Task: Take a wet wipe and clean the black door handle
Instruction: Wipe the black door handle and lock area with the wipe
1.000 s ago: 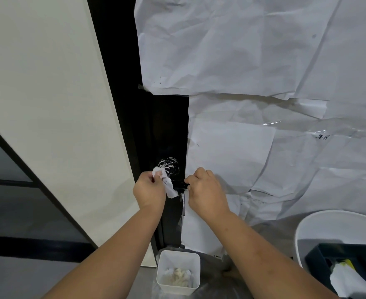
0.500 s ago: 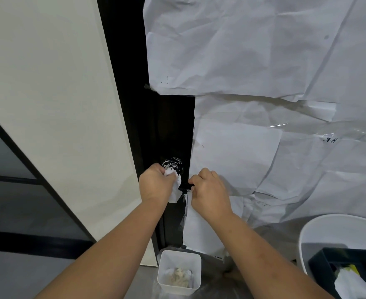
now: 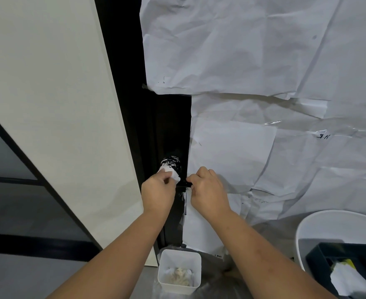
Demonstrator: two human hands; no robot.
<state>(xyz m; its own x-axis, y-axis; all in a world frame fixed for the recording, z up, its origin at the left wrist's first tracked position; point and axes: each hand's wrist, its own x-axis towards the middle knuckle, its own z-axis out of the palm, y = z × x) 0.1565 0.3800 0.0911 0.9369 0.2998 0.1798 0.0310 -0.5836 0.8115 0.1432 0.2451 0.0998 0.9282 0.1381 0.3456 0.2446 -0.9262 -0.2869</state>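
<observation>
Our left hand [image 3: 157,192] pinches the crumpled white wet wipe [image 3: 171,173] against the black, white-smeared round door handle [image 3: 173,164], at twelve o'clock from its knuckles. At three o'clock, our right hand [image 3: 208,190] curls its fingers around the handle's black lever. A white square bin [image 3: 179,270] sits at six o'clock.

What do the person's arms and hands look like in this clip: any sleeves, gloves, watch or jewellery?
Both forearms are bare as far as the frame shows them, with no sleeve in view. The left hand and the right hand wear no gloves. No watch, bracelet or ring shows on the wrists or on the parts of the fingers that are visible; the fingertips are partly hidden.
</observation>
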